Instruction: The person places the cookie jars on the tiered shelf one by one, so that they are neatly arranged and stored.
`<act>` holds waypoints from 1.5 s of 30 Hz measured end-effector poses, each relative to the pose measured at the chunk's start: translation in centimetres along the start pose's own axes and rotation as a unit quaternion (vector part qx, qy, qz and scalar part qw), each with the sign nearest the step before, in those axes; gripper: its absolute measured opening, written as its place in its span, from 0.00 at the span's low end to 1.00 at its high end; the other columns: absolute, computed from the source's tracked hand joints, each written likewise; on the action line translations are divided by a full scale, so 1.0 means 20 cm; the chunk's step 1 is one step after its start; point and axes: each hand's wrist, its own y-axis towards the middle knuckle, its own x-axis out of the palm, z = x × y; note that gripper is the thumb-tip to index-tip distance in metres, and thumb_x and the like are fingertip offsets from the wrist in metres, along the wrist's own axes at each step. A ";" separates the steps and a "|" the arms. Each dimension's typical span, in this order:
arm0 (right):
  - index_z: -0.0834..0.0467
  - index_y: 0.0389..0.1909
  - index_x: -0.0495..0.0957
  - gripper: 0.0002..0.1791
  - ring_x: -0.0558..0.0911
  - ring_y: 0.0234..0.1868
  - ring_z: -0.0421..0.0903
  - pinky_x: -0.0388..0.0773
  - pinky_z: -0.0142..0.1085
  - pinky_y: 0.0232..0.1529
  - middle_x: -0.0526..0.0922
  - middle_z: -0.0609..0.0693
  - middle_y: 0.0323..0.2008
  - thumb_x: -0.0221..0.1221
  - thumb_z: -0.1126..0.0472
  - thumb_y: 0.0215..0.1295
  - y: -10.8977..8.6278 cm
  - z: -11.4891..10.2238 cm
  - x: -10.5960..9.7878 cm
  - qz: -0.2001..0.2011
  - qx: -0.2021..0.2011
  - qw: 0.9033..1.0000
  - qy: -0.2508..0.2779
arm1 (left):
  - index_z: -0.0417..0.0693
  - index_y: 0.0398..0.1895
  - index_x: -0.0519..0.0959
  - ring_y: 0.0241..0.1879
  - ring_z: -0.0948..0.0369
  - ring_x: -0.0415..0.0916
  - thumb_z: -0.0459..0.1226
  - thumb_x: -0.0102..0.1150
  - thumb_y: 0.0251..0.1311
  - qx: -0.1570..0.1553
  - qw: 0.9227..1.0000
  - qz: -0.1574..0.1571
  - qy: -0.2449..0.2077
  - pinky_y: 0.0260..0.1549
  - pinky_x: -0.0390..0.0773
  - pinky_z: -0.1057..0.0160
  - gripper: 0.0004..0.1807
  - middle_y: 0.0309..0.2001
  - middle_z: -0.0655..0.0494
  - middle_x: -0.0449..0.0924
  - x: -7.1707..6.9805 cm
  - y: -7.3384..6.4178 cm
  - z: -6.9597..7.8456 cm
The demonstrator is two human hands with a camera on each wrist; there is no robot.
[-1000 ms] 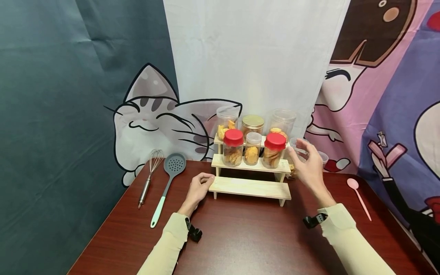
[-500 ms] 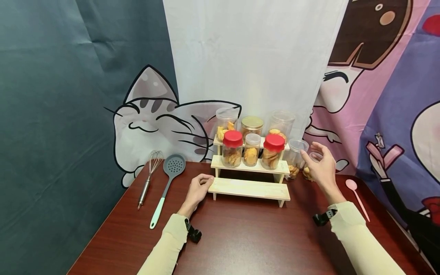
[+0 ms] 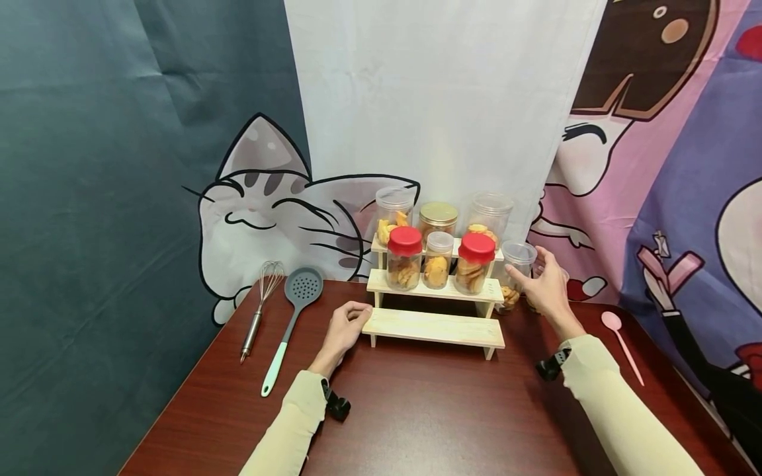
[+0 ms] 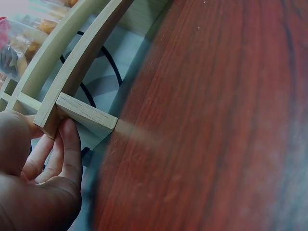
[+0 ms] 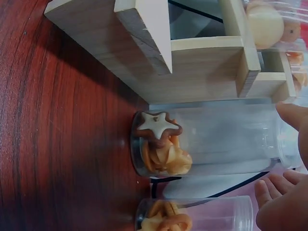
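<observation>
My left hand (image 3: 346,325) grips the left end of the bottom step of a tiered wooden display rack (image 3: 431,325), thumb over the board and fingers beneath it, as the left wrist view shows. At the rack's right end, a tall clear plastic jar (image 5: 216,139) with a few cookies at its base stands on the table. My right hand (image 3: 546,287) is at its upper part, thumb on one side and fingers spread on the other, not closed round it. A smaller clear jar (image 5: 197,214) of cookies stands beside it, mostly hidden by the hand in the head view.
Two red-lidded jars (image 3: 403,258) and a small clear-lidded jar (image 3: 437,261) fill the middle step. A gold-lidded jar (image 3: 438,215) and two clear jars stand on top. A whisk (image 3: 256,317) and skimmer (image 3: 292,324) lie left, a pink spoon (image 3: 622,344) right.
My right hand moved right from the tall jar to over the smaller one, then back left to the tall jar's upper part. The left hand has stayed on the rack.
</observation>
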 end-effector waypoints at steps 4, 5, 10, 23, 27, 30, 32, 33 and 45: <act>0.66 0.83 0.57 0.53 0.73 0.74 0.72 0.70 0.64 0.74 0.72 0.74 0.74 0.73 0.46 0.69 0.00 0.00 0.02 -0.014 -0.004 1.000 0.005 | 0.40 0.54 0.87 0.45 0.62 0.83 0.42 0.66 0.76 0.002 1.000 0.000 0.001 0.50 0.77 0.65 0.14 0.49 0.40 0.91 0.00 0.00 0.00; 0.66 0.83 0.57 0.52 0.73 0.74 0.72 0.70 0.65 0.74 0.72 0.74 0.74 0.73 0.46 0.69 0.00 0.00 0.02 -0.017 -0.003 1.000 0.008 | 0.40 0.54 0.87 0.44 0.62 0.83 0.42 0.66 0.76 0.002 1.000 0.000 0.003 0.50 0.77 0.64 0.14 0.49 0.40 0.91 0.00 0.00 0.00; 0.63 0.83 0.58 0.52 0.75 0.72 0.69 0.72 0.62 0.72 0.73 0.72 0.74 0.73 0.44 0.69 -0.01 -0.02 0.01 -0.009 0.011 1.000 0.013 | 0.41 0.54 0.86 0.43 0.63 0.84 0.41 0.65 0.77 -0.002 1.000 -0.006 0.002 0.48 0.78 0.67 0.14 0.49 0.41 0.91 0.00 0.00 0.00; 0.55 0.78 0.69 0.50 0.83 0.63 0.58 0.79 0.29 0.58 0.83 0.61 0.66 0.77 0.40 0.61 -0.12 -0.04 -0.07 0.056 0.019 0.998 0.015 | 0.41 0.54 0.87 0.48 0.58 0.85 0.40 0.64 0.77 0.002 1.000 -0.010 0.011 0.51 0.78 0.64 0.13 0.50 0.41 0.91 0.00 0.00 0.00; 0.52 0.77 0.71 0.47 0.85 0.58 0.48 0.78 0.21 0.54 0.84 0.58 0.64 0.79 0.42 0.61 -0.18 -0.08 -0.11 0.071 0.020 0.997 0.034 | 0.41 0.54 0.87 0.48 0.57 0.85 0.39 0.64 0.77 0.001 1.000 -0.008 0.006 0.51 0.78 0.64 0.12 0.50 0.41 0.91 0.00 0.00 0.00; 0.50 0.76 0.73 0.44 0.84 0.53 0.40 0.78 0.19 0.51 0.85 0.51 0.59 0.80 0.46 0.60 -0.21 -0.11 -0.14 0.086 0.013 0.994 0.060 | 0.40 0.54 0.87 0.46 0.58 0.84 0.39 0.65 0.76 0.002 1.000 -0.007 0.001 0.50 0.78 0.65 0.13 0.50 0.40 0.91 0.00 0.00 0.00; 0.48 0.74 0.75 0.43 0.83 0.50 0.37 0.78 0.19 0.49 0.85 0.44 0.55 0.81 0.49 0.59 -0.23 -0.13 -0.15 0.096 0.006 0.992 0.077 | 0.40 0.54 0.87 0.45 0.60 0.84 0.40 0.65 0.76 0.002 1.000 -0.007 -0.001 0.49 0.78 0.66 0.13 0.50 0.40 0.91 0.00 0.00 0.00; 0.47 0.74 0.75 0.42 0.83 0.49 0.36 0.78 0.20 0.49 0.84 0.41 0.54 0.82 0.51 0.58 -0.25 -0.14 -0.16 0.101 0.001 0.991 0.083 | 0.39 0.54 0.87 0.45 0.60 0.84 0.40 0.65 0.76 0.003 1.000 -0.006 -0.002 0.49 0.78 0.66 0.13 0.50 0.39 0.91 0.00 0.00 0.00; 0.44 0.72 0.78 0.42 0.83 0.46 0.38 0.76 0.17 0.42 0.81 0.35 0.50 0.83 0.57 0.56 -0.36 -0.28 -0.18 0.116 -0.055 0.988 0.082 | 0.29 0.56 0.83 0.48 0.48 0.85 0.34 0.62 0.77 -0.001 1.000 -0.005 0.004 0.48 0.77 0.66 0.15 0.51 0.28 0.88 0.02 -0.02 0.05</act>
